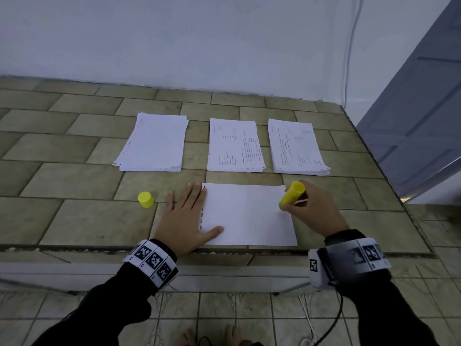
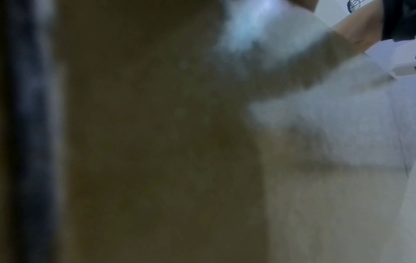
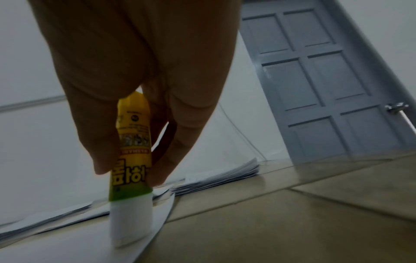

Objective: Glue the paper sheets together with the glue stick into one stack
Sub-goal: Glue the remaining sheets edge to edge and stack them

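Observation:
A blank white sheet (image 1: 247, 213) lies near the front edge of the tiled counter. My left hand (image 1: 187, 216) rests flat on the sheet's left edge, fingers straight, thumb on the paper. My right hand (image 1: 304, 206) grips the yellow glue stick (image 1: 291, 193) and holds it tilted with its white glue tip (image 3: 130, 224) pressed on the sheet's right edge (image 3: 144, 245). The stick's yellow cap (image 1: 146, 199) stands on the counter left of my left hand. Three paper piles lie behind: left (image 1: 154, 143), middle (image 1: 234, 146), right (image 1: 296, 148). The left wrist view is a blur.
The tiled counter (image 1: 74, 186) ends at a white wall behind and drops off at the right. A grey panelled door (image 3: 315, 85) stands to the right. A thin cable (image 1: 349, 58) runs down the wall. Bare toes (image 1: 232, 335) and floor tiles show below the counter edge.

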A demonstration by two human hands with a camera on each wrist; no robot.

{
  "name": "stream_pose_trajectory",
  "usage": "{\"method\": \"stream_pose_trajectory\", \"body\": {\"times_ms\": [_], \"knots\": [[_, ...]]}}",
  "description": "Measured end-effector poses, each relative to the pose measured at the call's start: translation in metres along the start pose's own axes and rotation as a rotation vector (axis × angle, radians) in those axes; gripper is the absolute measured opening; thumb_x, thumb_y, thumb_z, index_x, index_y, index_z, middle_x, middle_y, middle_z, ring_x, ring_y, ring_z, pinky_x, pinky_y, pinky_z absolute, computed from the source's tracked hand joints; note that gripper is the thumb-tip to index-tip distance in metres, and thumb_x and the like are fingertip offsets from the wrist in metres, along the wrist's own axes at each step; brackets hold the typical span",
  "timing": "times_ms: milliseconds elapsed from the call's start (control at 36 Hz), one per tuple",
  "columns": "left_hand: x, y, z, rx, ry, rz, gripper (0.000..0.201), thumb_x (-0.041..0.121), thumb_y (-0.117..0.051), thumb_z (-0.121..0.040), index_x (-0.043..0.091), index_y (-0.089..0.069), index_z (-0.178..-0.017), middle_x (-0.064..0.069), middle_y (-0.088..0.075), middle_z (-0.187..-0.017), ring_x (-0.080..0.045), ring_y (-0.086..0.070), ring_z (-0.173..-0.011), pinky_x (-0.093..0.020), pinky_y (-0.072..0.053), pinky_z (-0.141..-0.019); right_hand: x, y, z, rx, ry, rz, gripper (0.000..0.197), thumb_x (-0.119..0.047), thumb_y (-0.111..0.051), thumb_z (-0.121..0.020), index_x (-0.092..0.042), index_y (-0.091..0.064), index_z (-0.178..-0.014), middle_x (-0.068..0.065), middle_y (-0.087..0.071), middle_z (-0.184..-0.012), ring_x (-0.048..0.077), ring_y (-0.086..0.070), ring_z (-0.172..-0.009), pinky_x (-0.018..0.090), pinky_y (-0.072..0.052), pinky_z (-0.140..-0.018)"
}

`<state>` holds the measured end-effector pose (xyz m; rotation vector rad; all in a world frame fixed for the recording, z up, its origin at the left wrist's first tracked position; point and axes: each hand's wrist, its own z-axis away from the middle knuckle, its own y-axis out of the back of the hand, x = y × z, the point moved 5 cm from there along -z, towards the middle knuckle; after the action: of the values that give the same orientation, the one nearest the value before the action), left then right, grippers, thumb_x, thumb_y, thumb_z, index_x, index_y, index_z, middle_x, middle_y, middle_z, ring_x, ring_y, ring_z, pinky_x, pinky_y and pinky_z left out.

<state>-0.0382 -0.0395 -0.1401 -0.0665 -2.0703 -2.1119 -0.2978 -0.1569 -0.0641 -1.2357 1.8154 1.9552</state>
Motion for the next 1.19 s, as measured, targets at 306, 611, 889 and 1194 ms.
{"method": "stream_pose_trajectory", "body": {"times_ms": [306, 611, 889, 1194], "knots": [[0.003, 0.003, 0.002, -0.072, -0.003, -0.064, 0.13, 0.098, 0.011, -0.057, 0.015, 0.001, -0.156, -0.002, 0.012, -0.163, -0.018, 0.013, -0.15, -0.052, 0.01, -0.119, -0.057, -0.046, 0.007, -0.154, 0.167, -0.155, 0.012, -0.008, -0.075, -0.076, -0.005, -0.065, -0.082, 0.007, -0.068, -0.089, 0.018, -0.066, -0.079, 0.034, -0.056, -0.071], [0.005, 0.003, 0.004, -0.03, -0.089, 0.014, 0.131, 0.097, 0.004, -0.065, 0.003, -0.028, -0.152, -0.013, -0.019, -0.161, -0.03, -0.014, -0.149, -0.066, -0.01, -0.115, -0.12, -0.103, 0.012, -0.382, 0.377, -0.076, 0.017, -0.01, -0.073, -0.076, -0.011, -0.059, -0.086, 0.01, -0.064, -0.087, 0.023, -0.059, -0.078, 0.042, -0.048, -0.074], [0.004, 0.003, 0.002, -0.111, -0.002, -0.09, 0.143, 0.104, 0.007, -0.046, 0.012, 0.005, -0.156, -0.004, 0.015, -0.163, -0.021, 0.014, -0.15, -0.056, 0.008, -0.118, -0.079, -0.071, 0.013, -0.39, 0.296, -0.143, 0.014, -0.013, -0.076, -0.076, -0.012, -0.066, -0.085, 0.003, -0.066, -0.093, 0.015, -0.063, -0.082, 0.036, -0.056, -0.072], [0.003, 0.003, 0.002, -0.096, -0.008, -0.101, 0.139, 0.103, 0.003, -0.051, 0.013, 0.003, -0.156, -0.004, 0.013, -0.163, -0.02, 0.014, -0.15, -0.054, 0.008, -0.119, -0.014, -0.002, 0.027, -0.309, 0.157, -0.181, 0.014, -0.01, -0.08, -0.071, -0.011, -0.071, -0.082, -0.007, -0.071, -0.087, 0.008, -0.067, -0.079, 0.019, -0.053, -0.072]]}}
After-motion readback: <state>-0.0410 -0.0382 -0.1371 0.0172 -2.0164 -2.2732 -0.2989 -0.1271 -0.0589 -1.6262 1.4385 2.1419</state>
